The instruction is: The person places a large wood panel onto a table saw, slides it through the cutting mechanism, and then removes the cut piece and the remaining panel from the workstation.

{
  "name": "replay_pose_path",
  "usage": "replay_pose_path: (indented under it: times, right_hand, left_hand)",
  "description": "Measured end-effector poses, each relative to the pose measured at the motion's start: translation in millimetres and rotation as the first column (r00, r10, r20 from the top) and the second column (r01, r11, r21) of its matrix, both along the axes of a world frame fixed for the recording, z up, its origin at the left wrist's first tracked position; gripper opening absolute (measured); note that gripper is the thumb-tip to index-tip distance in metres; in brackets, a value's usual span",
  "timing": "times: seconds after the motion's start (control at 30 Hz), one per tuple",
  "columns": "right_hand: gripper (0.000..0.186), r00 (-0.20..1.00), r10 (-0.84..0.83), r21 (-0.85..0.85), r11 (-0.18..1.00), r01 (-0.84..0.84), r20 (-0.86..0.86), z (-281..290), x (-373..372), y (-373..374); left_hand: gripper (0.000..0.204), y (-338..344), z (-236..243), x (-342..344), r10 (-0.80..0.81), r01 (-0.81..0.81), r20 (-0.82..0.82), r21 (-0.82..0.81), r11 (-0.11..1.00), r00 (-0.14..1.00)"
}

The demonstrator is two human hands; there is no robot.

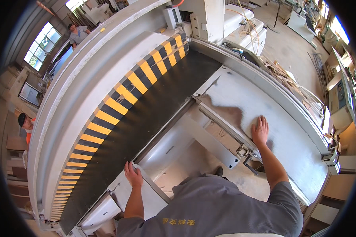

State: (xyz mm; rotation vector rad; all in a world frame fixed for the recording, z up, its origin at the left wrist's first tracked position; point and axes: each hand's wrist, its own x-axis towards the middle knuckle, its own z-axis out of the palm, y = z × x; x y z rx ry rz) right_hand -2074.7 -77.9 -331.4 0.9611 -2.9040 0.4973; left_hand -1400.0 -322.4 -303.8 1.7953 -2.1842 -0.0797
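Note:
My left hand [133, 175] rests at the corner of a narrow grey metal support [150, 197], beside the long black strip [122, 138] of a large machine, its fingers slightly bent and apart. My right hand [260, 130] lies flat with fingers extended on a pale metal side table [288, 150] with dark smudged patches. A rail with a clamp and lever [243, 152] runs along this table's inner edge. Over the black strip sits a curved-looking grey beam [79, 98] with a yellow and black striped band [140, 81].
A person in a grey shirt [77, 35] is behind the beam at upper left, another in orange [27, 128] at far left. A machine column [209, 19], scrap strips [281, 79] and a control cabinet [340, 94] stand beyond. A gap below the rail shows floor and a shoe [219, 170].

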Motion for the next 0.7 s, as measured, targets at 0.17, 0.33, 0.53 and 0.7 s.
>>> replay_pose_path:
  times: [0.17,0.33,0.53,0.7]
  right_hand:
    - [0.060,0.999,0.026,-0.014,1.000,-0.026,-0.020,-5,-1,-1]
    - [0.061,0.998,0.055,-0.014,0.998,-0.056,-0.031,-9,-3,2]
    - [0.062,0.998,0.064,0.003,0.998,-0.064,-0.026,-11,-4,0]
    - [0.062,0.999,0.053,0.002,0.999,-0.053,-0.012,-11,-2,0]
  left_hand:
    - [0.056,1,-3,1,0.007,-0.007,0.015,0.007,1.000,1.000]
    - [0.055,-1,-1,-5,0.015,-0.015,0.018,-0.001,1.000,1.000]
    - [0.053,-1,-4,-5,0.039,-0.039,0.011,0.021,0.999,0.999]
    - [0.056,2,-5,-6,0.058,-0.058,0.001,0.020,0.998,0.998]
